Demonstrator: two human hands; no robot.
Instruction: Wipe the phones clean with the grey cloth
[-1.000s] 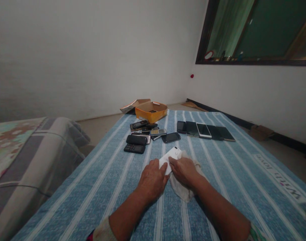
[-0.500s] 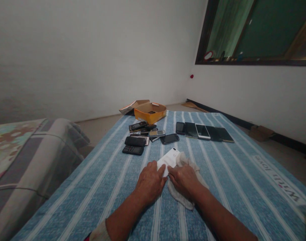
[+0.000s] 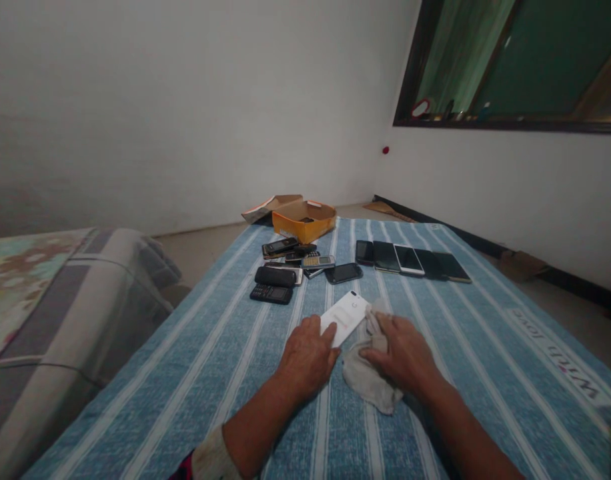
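A white phone (image 3: 346, 315) lies back up on the blue striped sheet (image 3: 485, 347), a small camera lens at its far end. My left hand (image 3: 308, 353) rests on the phone's near end, fingers curled over its edge. My right hand (image 3: 405, 352) sits just to the right of the phone, closed on a crumpled grey-white cloth (image 3: 368, 373) that touches the phone's right side and trails toward me.
Beyond the white phone is a heap of several old keypad phones (image 3: 285, 267), a dark smartphone (image 3: 343, 273), and a row of several smartphones (image 3: 410, 260). An open orange cardboard box (image 3: 303, 220) stands at the sheet's far end. A folded mattress (image 3: 60, 313) lies left.
My right hand has slid off the phone to the right, bunching the cloth with it. More of the phone's white back now shows. My left hand stays on the near end.
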